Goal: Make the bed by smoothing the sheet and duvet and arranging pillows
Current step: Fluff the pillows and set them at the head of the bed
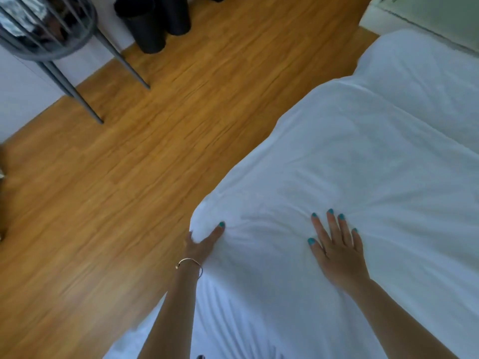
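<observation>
- Duvet (350,156): white, puffy, lies over the bed, its corner hanging at the bed edge next to the wood floor (116,190).
- Left hand (201,246) grips that corner: thumb on top, other fingers wrapped under the fold, out of sight.
- Right hand (337,252): flat, fingers spread & straight, pressing the duvet top; holds nothing.
- Handling (my guess): light, soft, floppy; creases bunch btwn the hands, so it drags w/ any pull. Not fragile, not slippery.
- Best hold: corners/edge seam, pinch thick fold; flat palm to sweep wrinkles outward.
- Pillow (427,81) further up the bed, touching the duvet's far end.
</observation>
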The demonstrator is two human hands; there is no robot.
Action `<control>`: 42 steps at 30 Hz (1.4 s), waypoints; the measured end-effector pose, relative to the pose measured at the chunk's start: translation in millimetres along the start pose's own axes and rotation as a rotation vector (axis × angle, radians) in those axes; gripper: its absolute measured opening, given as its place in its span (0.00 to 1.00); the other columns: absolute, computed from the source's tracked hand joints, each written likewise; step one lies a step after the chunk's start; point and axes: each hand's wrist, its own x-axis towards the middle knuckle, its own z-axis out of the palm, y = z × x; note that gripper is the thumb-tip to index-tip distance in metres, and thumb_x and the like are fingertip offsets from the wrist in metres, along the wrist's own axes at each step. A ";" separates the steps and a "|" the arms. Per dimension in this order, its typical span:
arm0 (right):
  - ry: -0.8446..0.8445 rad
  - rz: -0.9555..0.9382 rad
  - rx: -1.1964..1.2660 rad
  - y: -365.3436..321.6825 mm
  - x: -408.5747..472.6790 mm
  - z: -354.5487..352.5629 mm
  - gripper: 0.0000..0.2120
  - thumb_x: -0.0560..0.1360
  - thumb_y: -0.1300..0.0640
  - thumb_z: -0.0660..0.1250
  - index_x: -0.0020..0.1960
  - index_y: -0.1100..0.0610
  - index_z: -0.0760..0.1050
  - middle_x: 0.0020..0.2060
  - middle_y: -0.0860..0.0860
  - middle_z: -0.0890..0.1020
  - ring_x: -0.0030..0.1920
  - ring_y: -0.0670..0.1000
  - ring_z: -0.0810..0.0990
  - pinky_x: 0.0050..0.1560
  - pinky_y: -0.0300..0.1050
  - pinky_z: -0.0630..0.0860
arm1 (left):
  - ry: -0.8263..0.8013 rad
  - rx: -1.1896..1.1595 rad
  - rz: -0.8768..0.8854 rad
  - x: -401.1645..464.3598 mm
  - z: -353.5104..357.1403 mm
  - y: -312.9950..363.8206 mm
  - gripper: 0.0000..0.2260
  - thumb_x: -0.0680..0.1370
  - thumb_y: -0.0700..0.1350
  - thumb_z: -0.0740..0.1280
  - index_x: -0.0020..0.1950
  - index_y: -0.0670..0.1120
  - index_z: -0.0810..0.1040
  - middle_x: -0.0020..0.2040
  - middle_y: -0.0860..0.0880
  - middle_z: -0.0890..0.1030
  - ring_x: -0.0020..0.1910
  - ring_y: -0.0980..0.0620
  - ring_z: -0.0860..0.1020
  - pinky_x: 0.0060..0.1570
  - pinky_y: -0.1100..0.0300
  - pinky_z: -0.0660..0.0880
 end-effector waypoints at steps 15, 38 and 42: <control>-0.189 -0.198 0.052 3.8 -34.5 -44.6 0.32 0.77 0.33 0.45 0.67 0.30 0.23 0.69 0.39 0.23 0.76 0.48 0.33 0.77 0.54 0.42 | -0.029 -0.290 0.749 -68.4 -2.2 51.3 0.50 0.63 0.34 0.70 0.76 0.66 0.53 0.70 0.62 0.68 0.68 0.54 0.70 0.64 0.55 0.70; 0.545 0.280 0.971 189.6 -219.5 -82.2 0.56 0.68 0.53 0.75 0.71 0.28 0.33 0.72 0.39 0.60 0.72 0.47 0.65 0.64 0.41 0.68 | -1.046 1.553 1.509 -261.8 268.6 -114.4 0.37 0.69 0.34 0.62 0.73 0.62 0.62 0.71 0.56 0.60 0.70 0.51 0.62 0.64 0.52 0.70; 0.555 0.335 1.085 212.4 -241.4 -62.6 0.47 0.74 0.58 0.69 0.73 0.28 0.41 0.65 0.35 0.68 0.65 0.49 0.74 0.55 0.36 0.69 | -0.741 0.482 1.270 -286.8 244.5 -98.7 0.14 0.71 0.48 0.69 0.55 0.59 0.82 0.56 0.58 0.81 0.56 0.58 0.78 0.57 0.52 0.76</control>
